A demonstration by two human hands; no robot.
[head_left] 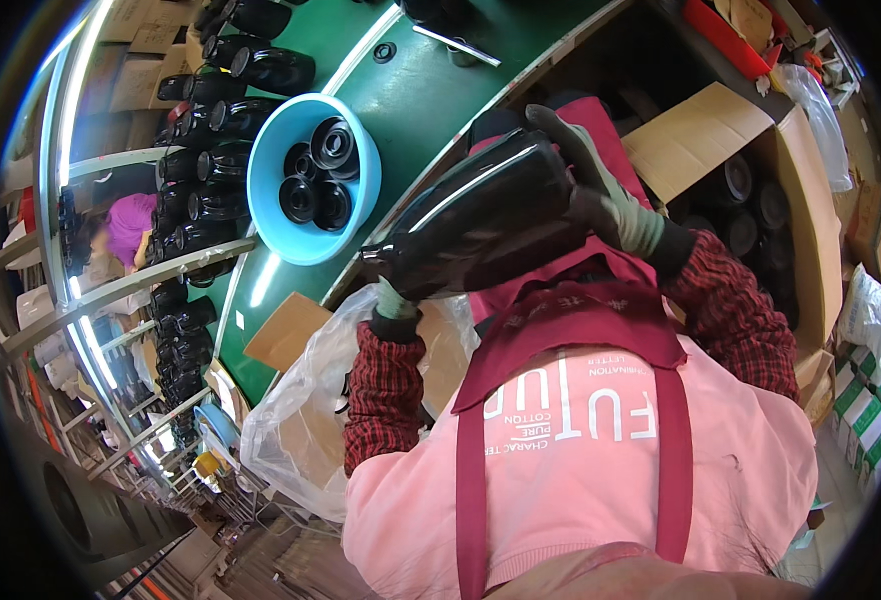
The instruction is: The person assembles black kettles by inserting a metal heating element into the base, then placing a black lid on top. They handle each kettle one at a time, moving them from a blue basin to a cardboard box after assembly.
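Up close to the chest, a glossy black bottle-shaped casing (481, 215) lies tilted between both gloved hands, its narrow end lower and toward the left. The right hand (611, 195) wraps over the casing's wider upper end, fingers (561, 130) spread across the dark surface in a grey-green glove; its grip is plainly closed on the casing. The left hand (396, 300) sits under the narrow end, and most of it is hidden behind the casing, so only a bit of glove and a dark cuff show; whether its fingers clasp the neck or merely prop it cannot be told.

Beyond the left hand, a light blue bowl (266, 170) rests on the green conveyor belt (431, 90), holding several round black caps (319, 170) whose exact number is hard to make out. Farther out from that hand, rows of similar black casings (201, 150) stand crowded along the belt. Below the left hand, a clear plastic bag (291, 420) gapes open, its contents blurred. Beyond the right hand, an open cardboard box (801, 200) holds dark round items, partly shadowed and partly cut off by the flap.
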